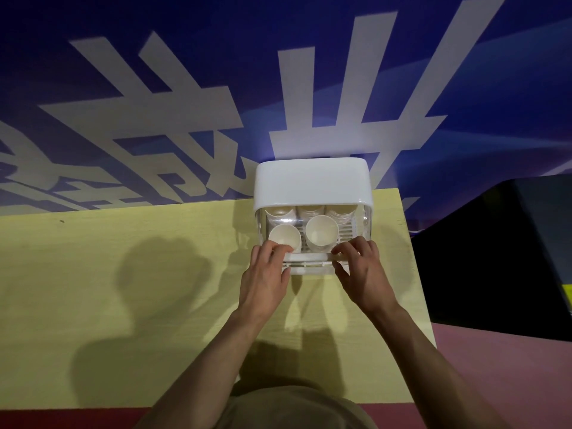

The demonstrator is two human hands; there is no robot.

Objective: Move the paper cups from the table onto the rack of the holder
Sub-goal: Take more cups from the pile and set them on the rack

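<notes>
Cups of smooth white paper, round-mouthed and upright, were seen on the slatted rack inside the holder, a clear-walled box under a glossy white rounded lid, set on the pale yellow table. The holder's front edge was pinched by the left hand and the right hand, fingers curled over it, thumbs below.

The white-topped holder stands at the far edge of the yellow table, toward one o'clock. Two paper cups sit upright on its rack. Left hand and right hand grip the front edge at seven and five o'clock of it.
</notes>
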